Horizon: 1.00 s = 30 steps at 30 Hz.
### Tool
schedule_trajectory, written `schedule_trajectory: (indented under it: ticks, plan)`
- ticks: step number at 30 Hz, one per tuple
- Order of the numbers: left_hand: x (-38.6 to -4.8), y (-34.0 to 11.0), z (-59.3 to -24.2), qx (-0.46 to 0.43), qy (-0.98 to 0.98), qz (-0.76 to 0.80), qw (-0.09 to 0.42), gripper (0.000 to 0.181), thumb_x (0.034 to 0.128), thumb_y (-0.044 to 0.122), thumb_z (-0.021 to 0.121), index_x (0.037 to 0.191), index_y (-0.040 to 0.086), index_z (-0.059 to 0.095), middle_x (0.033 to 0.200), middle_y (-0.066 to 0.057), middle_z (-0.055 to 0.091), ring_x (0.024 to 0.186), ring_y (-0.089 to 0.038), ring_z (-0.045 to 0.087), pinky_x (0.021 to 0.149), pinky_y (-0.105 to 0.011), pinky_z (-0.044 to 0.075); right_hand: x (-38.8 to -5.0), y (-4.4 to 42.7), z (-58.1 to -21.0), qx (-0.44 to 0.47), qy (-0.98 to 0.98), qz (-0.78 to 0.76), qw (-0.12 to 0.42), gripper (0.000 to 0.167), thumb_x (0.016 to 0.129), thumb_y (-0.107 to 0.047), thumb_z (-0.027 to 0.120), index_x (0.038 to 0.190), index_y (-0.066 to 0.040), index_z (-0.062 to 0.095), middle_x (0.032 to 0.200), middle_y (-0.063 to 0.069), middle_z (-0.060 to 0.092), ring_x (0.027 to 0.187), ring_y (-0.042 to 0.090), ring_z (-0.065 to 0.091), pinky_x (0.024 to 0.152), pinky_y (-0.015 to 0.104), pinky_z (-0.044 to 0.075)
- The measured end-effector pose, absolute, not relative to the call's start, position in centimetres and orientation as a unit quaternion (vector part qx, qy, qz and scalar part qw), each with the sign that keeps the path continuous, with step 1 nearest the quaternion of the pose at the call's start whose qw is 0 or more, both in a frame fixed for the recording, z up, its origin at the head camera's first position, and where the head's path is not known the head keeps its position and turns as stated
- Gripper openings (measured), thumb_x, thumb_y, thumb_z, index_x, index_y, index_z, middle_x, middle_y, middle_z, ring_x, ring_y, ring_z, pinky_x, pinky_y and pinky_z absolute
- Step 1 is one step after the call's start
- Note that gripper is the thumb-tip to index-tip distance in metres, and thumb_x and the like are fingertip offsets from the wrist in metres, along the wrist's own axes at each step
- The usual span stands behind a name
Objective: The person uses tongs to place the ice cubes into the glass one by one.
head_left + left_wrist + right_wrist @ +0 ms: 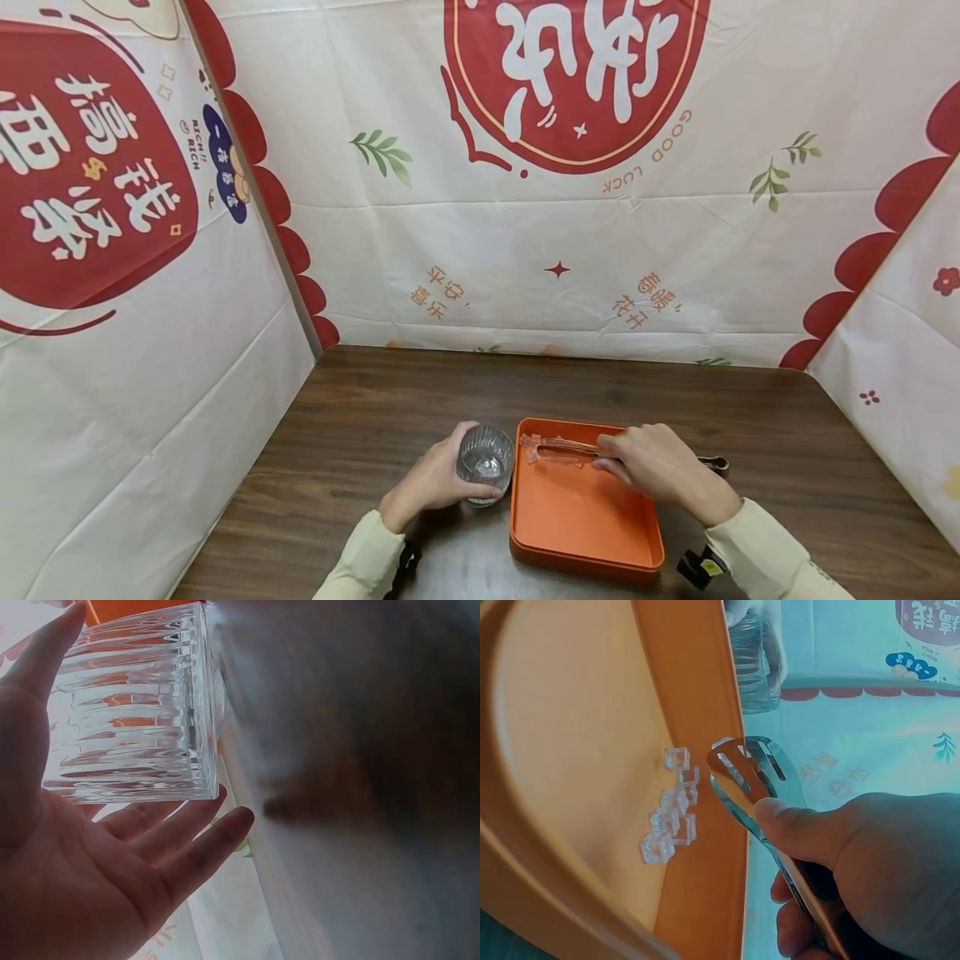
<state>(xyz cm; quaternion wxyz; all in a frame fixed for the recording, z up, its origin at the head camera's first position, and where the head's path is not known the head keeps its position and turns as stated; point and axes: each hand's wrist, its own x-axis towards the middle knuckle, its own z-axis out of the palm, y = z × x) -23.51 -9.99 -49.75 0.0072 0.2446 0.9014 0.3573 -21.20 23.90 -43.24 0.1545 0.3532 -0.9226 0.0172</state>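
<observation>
My left hand (442, 471) holds a clear ribbed drinking glass (486, 462) at the tray's left side, thumb on the near side and fingers behind it. In the left wrist view, the glass (135, 712) shows its ridged wall and thick base. My right hand (652, 458) grips metal tongs (573, 447) over an orange tray (581, 517). Slotted tong heads (742, 769) are at the tray's wall in the right wrist view, with part of a clear piece showing at the tips. Several clear cubes (673, 802) lie along the inside of that wall.
The brown wooden table (390, 392) carries the glass and tray. A printed white cloth (525, 250) with red motifs stands behind it, with more cloth at both sides. A black wrist device (699, 568) is by the right cuff.
</observation>
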Motion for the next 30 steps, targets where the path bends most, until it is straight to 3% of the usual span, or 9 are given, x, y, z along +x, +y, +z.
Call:
schedule_trajectory:
  ticks: [30]
  plan:
    - [-23.7, -10.0, -50.0, 0.245, 0.899, 0.363, 0.014, 0.098, 0.0662, 0.054, 0.088, 0.142, 0.015, 0.039, 0.121, -0.012, 0.063, 0.106, -0.027, 0.063, 0.087, -0.043, 0.052, -21.2, 24.0, -40.8, 0.335, -0.919, 0.012, 0.208, 0.037, 0.087, -0.035, 0.074, 0.071, -0.023, 0.043, 0.054, -0.016, 0.026, 0.044, 0.001, 0.026, 0.043, 0.022, 0.020]
